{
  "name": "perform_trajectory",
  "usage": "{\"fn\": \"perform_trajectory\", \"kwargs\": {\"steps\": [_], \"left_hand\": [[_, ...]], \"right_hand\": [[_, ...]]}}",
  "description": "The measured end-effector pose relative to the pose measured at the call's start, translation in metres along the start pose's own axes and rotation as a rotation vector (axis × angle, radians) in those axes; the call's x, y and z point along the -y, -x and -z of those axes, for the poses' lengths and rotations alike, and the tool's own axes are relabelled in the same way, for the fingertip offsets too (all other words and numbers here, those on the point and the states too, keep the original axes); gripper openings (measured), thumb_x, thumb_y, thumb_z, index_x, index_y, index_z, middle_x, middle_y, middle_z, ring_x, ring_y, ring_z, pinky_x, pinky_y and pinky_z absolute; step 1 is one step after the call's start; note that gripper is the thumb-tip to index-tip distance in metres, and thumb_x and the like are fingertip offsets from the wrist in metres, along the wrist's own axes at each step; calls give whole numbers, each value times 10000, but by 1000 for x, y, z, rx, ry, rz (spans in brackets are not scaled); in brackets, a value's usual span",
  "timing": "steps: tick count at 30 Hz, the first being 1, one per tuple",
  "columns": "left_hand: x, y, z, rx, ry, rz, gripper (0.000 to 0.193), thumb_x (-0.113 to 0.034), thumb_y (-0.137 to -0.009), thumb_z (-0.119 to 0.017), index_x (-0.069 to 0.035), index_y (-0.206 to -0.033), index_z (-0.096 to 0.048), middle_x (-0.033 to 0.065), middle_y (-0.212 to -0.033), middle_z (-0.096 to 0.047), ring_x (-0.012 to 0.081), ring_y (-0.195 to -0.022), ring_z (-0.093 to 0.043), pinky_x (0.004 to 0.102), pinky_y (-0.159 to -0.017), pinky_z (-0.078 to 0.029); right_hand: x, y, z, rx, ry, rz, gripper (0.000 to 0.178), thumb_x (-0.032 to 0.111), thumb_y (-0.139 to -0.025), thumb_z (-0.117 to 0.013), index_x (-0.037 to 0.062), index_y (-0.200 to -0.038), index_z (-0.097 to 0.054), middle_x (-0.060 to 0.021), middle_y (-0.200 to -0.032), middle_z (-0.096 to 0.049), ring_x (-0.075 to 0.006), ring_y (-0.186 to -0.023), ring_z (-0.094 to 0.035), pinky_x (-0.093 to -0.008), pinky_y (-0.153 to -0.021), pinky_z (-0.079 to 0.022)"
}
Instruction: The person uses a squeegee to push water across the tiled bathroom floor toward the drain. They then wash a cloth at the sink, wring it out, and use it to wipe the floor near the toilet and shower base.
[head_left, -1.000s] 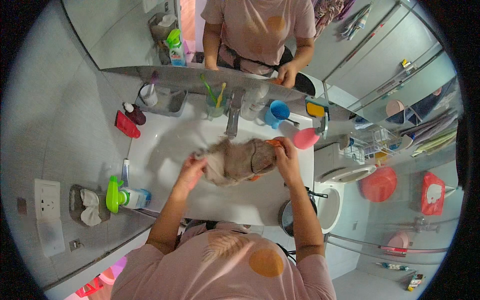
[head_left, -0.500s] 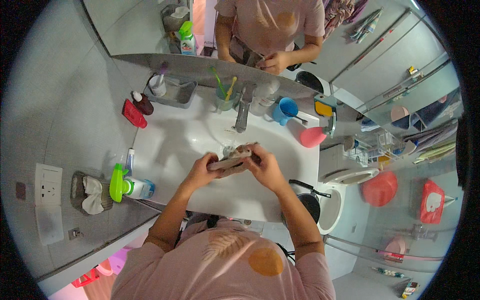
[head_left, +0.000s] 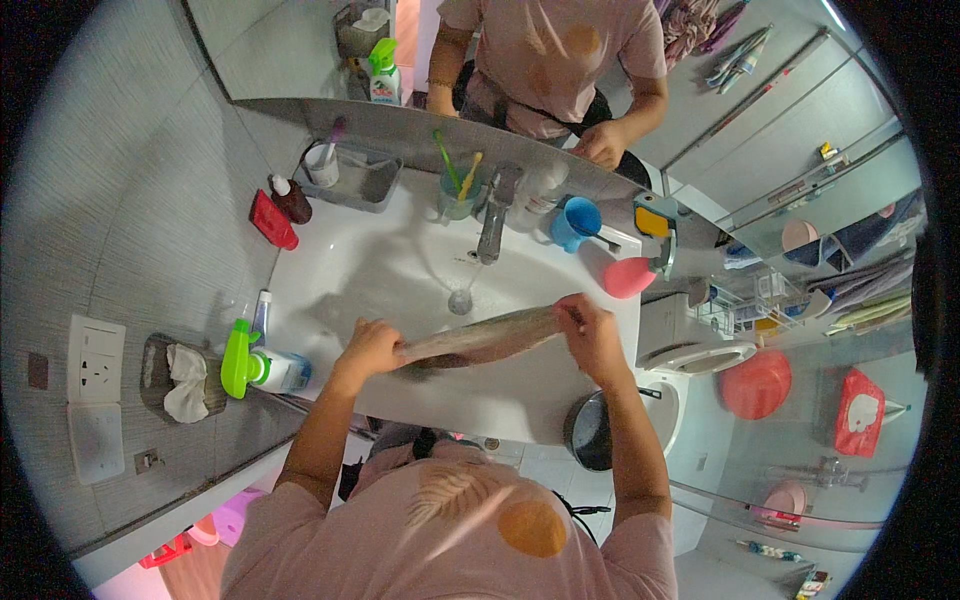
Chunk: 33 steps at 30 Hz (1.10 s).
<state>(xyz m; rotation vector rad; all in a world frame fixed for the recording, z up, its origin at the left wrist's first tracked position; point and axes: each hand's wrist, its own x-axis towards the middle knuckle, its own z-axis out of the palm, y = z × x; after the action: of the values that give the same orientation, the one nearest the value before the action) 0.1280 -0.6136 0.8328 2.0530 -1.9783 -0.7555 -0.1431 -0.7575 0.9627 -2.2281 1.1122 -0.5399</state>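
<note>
Your light's kinda soft and dim, with fuzzy shadows across the left of your sink (head_left: 525,285) and a bright streak (head_left: 832,13) far right in the mirror (head_left: 690,130). The cloth (head_left: 485,338) looks motion-smeared, straight edges bow, corners go black.

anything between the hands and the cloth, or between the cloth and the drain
Nothing visible: the left hand and right hand hold the cloth by its opposite ends, stretched over the sink. The drain shows just beyond its far edge, and the faucet stands farther back.
</note>
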Motion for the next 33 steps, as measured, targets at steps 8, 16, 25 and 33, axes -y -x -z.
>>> {"fn": "perform_trajectory", "kwargs": {"steps": [8, 16, 25, 33], "left_hand": [[1, -35, 36, -644, 396, 121, 167, 10, -566, -545, -4, -652, -402, 125, -651, -449, 302, -630, -455, 335, -559, -362], [16, 1, 39, -328, 358, -25, 126, 25, -567, -509, -24, -666, -449, 116, -652, -480, 275, -632, -477, 317, -554, -379], [53, -38, -53, -66, 476, 186, 327, -100, -597, -608, -57, -906, -509, 117, -829, -532, 247, -789, -512, 326, -680, -403], [64, -105, -116, -289, 127, 466, 587, -147, -670, -550, -117, -1198, -295, 189, -1249, -211, 380, -1125, -231, 528, -869, -245]], "right_hand": [[-88, -31, -3, -263, -203, 41, 309, -8, -716, -512, 52, -1011, -447, -147, -756, -532, -173, -630, -550, -273, -563, -420], [-100, 19, -17, 341, 36, -68, 128, 40, -642, -562, 28, -769, -561, -106, -714, -564, -187, -670, -553, -276, -623, -433], [-211, 11, -127, 348, -197, -481, 159, 151, -682, -522, 45, -800, -526, -151, -661, -560, -233, -668, -562, -372, -618, -438], [-228, -24, -216, 553, 852, -276, 408, 250, -757, -461, 40, -1103, -411, -193, -1109, -400, -321, -910, -486, -424, -702, -415]]}}
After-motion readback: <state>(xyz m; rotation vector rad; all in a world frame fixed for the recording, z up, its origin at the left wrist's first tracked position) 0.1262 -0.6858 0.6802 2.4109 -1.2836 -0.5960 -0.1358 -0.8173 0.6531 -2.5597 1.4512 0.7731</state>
